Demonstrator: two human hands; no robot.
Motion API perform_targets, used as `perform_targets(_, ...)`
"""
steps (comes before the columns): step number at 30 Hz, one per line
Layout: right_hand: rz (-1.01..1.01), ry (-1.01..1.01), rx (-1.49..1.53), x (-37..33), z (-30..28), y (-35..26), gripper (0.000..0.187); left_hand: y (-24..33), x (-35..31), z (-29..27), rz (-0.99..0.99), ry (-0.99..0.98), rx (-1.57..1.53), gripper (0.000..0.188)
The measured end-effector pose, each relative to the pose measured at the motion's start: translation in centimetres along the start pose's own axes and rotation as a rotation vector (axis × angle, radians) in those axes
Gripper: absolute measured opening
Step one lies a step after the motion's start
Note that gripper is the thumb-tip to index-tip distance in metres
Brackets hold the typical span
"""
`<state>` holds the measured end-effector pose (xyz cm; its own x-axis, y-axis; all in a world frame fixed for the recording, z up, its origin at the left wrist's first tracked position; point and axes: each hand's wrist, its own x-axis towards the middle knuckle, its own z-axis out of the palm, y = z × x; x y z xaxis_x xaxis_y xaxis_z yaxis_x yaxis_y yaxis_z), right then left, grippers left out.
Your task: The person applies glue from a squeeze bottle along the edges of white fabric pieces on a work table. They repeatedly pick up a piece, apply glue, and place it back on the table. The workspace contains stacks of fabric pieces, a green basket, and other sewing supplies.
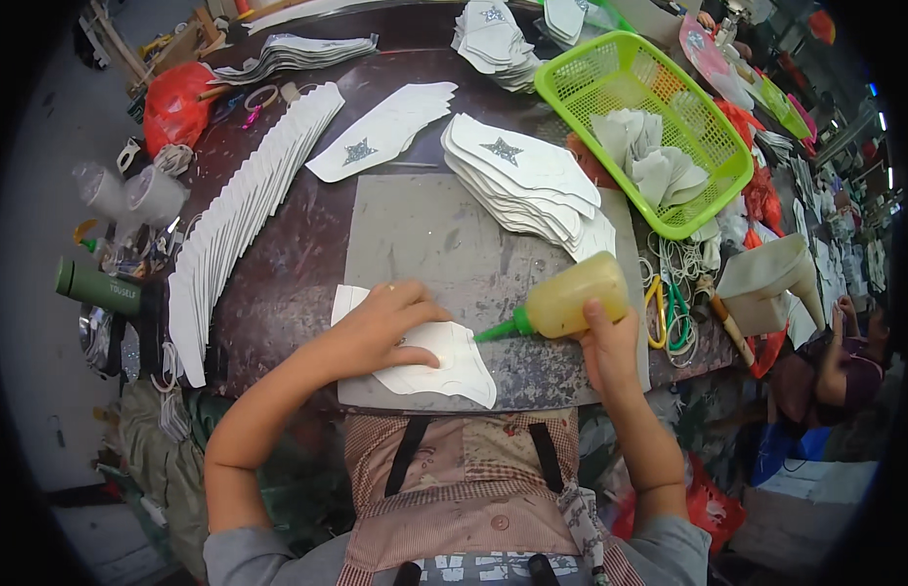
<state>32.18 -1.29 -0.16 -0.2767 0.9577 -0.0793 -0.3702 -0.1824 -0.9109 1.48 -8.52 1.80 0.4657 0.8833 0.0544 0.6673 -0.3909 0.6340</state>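
Observation:
On the grey board (405, 230) in front of me lies a white cut piece (444, 366) with a curved edge. My left hand (390, 327) rests on it, thumb and fingers spread apart, pressing it flat and covering its middle. My right hand (610, 342) is wrapped around a squeeze bottle (576, 293) of yellowish liquid, tilted on its side. Its green nozzle (503, 327) points left, with the tip at the piece's upper right edge. Beyond the bottle sits a stack of white pieces (522, 181) with a glittery star on top.
A fanned row of white pieces (249, 215) curves along the left. More star pieces (385, 132) lie at the far middle. A green basket (708, 205) holds pale pieces at the right, near scissors (678, 317) and a brush (732, 327). A green cup (97, 286) stands left.

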Motion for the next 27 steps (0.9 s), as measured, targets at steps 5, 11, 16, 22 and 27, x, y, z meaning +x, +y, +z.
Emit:
perform_targets(5, 0.081, -0.030, -0.071, 1.4, 0.6, 0.2, 0.046, -0.2, 0.1, 0.3, 0.008, 0.011, 0.021, 0.051)
perform_targets(11, 0.068, -0.028, -0.108, 1.5, 1.0, 0.2, 0.049, -0.2, 0.2, 0.1, 0.009, -0.015, 0.019, 0.049)
perform_targets(16, 0.068, -0.027, -0.141, 1.4, 1.3, 0.2, 0.050, -0.1, 0.1, 0.0, 0.000, -0.012, 0.020, 0.049)
perform_targets(22, 0.119, -0.026, -0.206, 0.4, 0.2, -0.3, 0.052, -0.1, 0.2, 0.0, -0.013, -0.023, 0.019, 0.049)
perform_targets(27, 0.118, -0.005, -0.260, -0.8, -1.2, -0.4, 0.055, -0.2, 0.2, 0.2, 0.011, 0.004, 0.040, 0.051)
